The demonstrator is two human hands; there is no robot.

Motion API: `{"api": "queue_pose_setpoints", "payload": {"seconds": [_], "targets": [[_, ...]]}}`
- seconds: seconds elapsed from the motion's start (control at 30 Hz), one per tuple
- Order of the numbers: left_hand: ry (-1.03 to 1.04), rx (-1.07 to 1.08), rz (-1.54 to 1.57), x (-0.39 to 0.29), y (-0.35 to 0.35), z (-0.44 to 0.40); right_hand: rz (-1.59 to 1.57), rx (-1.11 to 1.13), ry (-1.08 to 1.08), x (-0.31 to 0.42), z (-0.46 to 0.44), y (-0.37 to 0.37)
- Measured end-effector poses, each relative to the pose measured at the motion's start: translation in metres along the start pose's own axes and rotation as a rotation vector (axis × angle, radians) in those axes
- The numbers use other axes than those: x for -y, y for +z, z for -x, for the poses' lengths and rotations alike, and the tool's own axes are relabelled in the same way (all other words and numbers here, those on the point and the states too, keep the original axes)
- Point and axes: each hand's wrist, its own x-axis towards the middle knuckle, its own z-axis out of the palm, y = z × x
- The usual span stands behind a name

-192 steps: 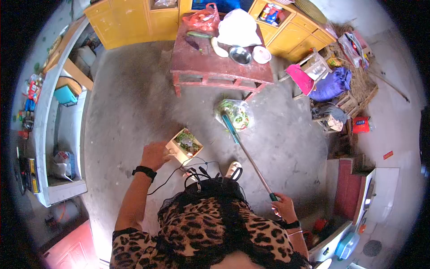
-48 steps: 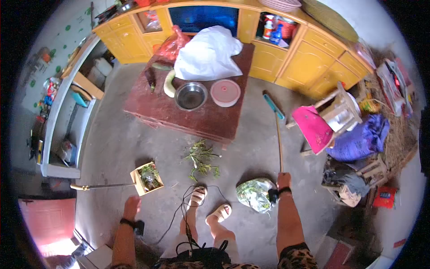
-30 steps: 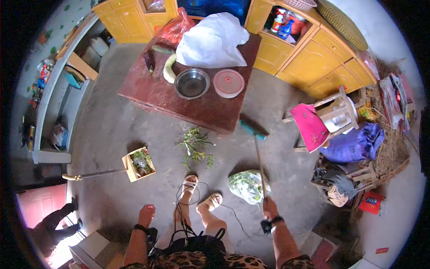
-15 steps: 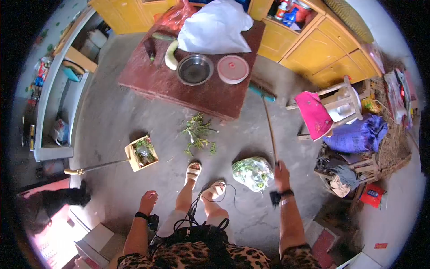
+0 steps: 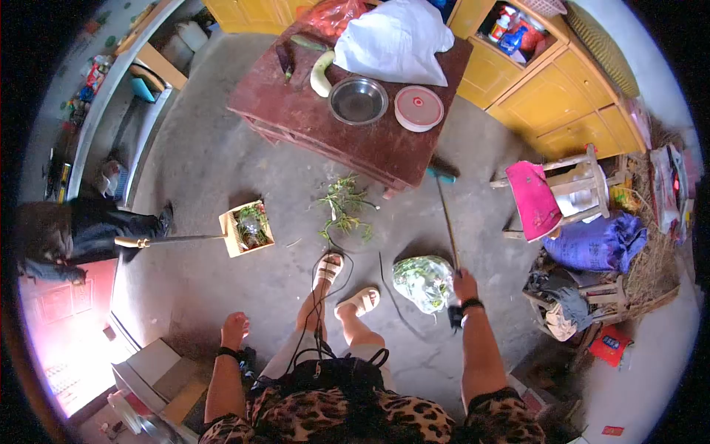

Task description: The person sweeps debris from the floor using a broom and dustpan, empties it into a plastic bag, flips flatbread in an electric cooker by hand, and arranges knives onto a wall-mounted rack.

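My right hand [image 5: 465, 287] is wrapped round the upper end of a thin wooden handle. It belongs to a broom [image 5: 447, 211] with a teal head, which rests by the right side of the table; its bristles are hard to make out. Just left of that hand, a clear plastic bag of greens [image 5: 423, 284] sits on the floor. My left hand [image 5: 235, 329] hangs over the floor, fingers curled in, with nothing seen in it. Loose green stalks [image 5: 342, 203] lie ahead of my feet. To their left is a yellow dustpan [image 5: 248, 228] containing green scraps.
A dark red table [image 5: 296, 126] holds a metal bowl [image 5: 358, 101], a lidded tub [image 5: 418, 109], vegetables and a white sack [image 5: 396, 41]. At right stand a chair with a pink cover [image 5: 534, 200] and a purple sack [image 5: 595, 243]. Another person [image 5: 111, 226] is at the left doorway.
My view has shifted, so the table appears farther right. The other person at left has come farther in, near the dustpan handle. My left fingers look more curled; my right hand keeps the broom.
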Motion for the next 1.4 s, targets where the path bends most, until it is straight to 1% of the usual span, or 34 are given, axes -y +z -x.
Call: {"api": "queue_pose_setpoints", "payload": {"seconds": [0.03,0.1,0.17,0.23,0.27,0.3,0.33,0.37,0.43,0.47,0.53,0.57,0.6,0.63,0.7,0.77,0.8,0.83,0.87,0.9,0.93,0.97,1.0,1.03,1.1,1.13,1.17,1.2,1.23,1.27,1.3,1.33,1.37,1.4], "targets": [[0.008,0.003,0.007,-0.011,0.012,0.008,-0.052,0.033,-0.034,-0.019,0.024,0.009],[0.173,-0.334,-0.282,-0.047,0.05,0.035,-0.055,0.063,-0.091,-0.03,0.089,0.012],[0.211,-0.339,-0.245,-0.063,0.048,0.038,-0.074,0.03,-0.177,-0.04,0.146,0.025],[0.334,-0.403,-0.335,-0.093,0.056,0.051,-0.258,0.277,0.106,-0.063,0.191,0.056],[0.335,-0.396,-0.343,-0.101,0.051,0.049,-0.447,0.372,0.261,-0.038,0.216,0.037],[0.43,-0.416,-0.42,-0.109,0.042,0.043,-0.639,0.464,0.418,0.004,0.241,0.005],[0.527,-0.433,-0.496,-0.116,0.033,0.035,-0.65,0.482,0.463,0.017,0.254,0.0],[0.529,-0.42,-0.502,-0.122,0.021,0.021,-0.657,0.473,0.473,0.024,0.264,-0.009],[0.673,-0.541,-0.58,-0.139,-0.007,-0.009,-0.884,0.468,0.584,0.038,0.287,-0.021],[0.68,-0.528,-0.588,-0.154,-0.019,-0.016,-0.921,0.413,0.596,0.044,0.301,-0.022],[0.871,-0.513,-0.491,-0.184,-0.037,-0.026,-0.966,0.368,0.568,0.049,0.316,-0.014],[0.873,-0.503,-0.493,-0.199,-0.042,-0.022,-0.996,0.333,0.534,0.054,0.322,-0.009],[0.919,-0.702,-0.791,-0.219,-0.047,-0.01,-0.899,0.289,0.502,0.063,0.32,0.0],[0.951,-0.902,-1.092,-0.238,-0.055,0.002,-0.902,0.284,0.505,0.073,0.312,0.01],[0.93,-0.928,-1.109,-0.271,-0.076,0.018,-0.923,0.28,0.552,0.094,0.293,0.036],[0.905,-0.956,-1.125,-0.289,-0.103,0.016,-0.908,0.272,0.541,0.116,0.288,0.08],[0.879,-1.009,-1.101,-0.294,-0.12,0.01,-0.885,0.266,0.526,0.127,0.283,0.1],[0.845,-1.062,-1.077,-0.297,-0.139,0.005,-0.939,0.277,0.504,0.14,0.291,0.123],[0.734,-1.066,-1.119,-0.298,-0.163,-0.009,-0.986,0.262,0.564,0.168,0.299,0.13],[0.72,-1.07,-1.117,-0.297,-0.183,-0.022,-1.031,0.247,0.623,0.19,0.306,0.136],[0.614,-1.038,-1.19,-0.297,-0.204,-0.034,-1.022,0.253,0.622,0.208,0.312,0.137],[0.507,-1.0,-1.26,-0.302,-0.215,-0.036,-1.007,0.316,0.599,0.218,0.32,0.138],[0.515,-0.92,-1.248,-0.305,-0.224,-0.036,-0.991,0.376,0.577,0.228,0.329,0.139],[0.507,-0.914,-1.244,-0.308,-0.23,-0.037,-0.98,0.374,0.58,0.237,0.341,0.137],[0.502,-0.973,-1.311,-0.319,-0.226,-0.029,-1.02,0.319,0.61,0.266,0.364,0.111],[0.488,-0.968,-1.304,-0.325,-0.228,-0.027,-0.959,0.301,0.632,0.281,0.373,0.104],[0.646,-0.976,-1.44,-0.331,-0.232,-0.026,-0.943,0.305,0.635,0.292,0.377,0.099],[0.808,-0.977,-1.573,-0.336,-0.235,-0.029,-0.923,0.308,0.575,0.303,0.377,0.094],[0.79,-0.974,-1.571,-0.336,-0.244,-0.041,-0.903,0.313,0.514,0.31,0.375,0.091],[0.806,-0.852,-1.609,-0.334,-0.256,-0.056,-0.851,0.297,0.458,0.318,0.365,0.092],[0.821,-0.734,-1.642,-0.338,-0.26,-0.059,-0.839,0.31,0.456,0.323,0.349,0.096],[0.951,-0.751,-1.705,-0.339,-0.259,-0.063,-0.739,0.271,0.399,0.328,0.328,0.104],[0.934,-0.763,-1.709,-0.344,-0.253,-0.061,-0.643,0.233,0.339,0.333,0.303,0.115],[0.884,-0.682,-1.808,-0.349,-0.246,-0.058,-0.652,0.225,0.3,0.337,0.275,0.125]]}}
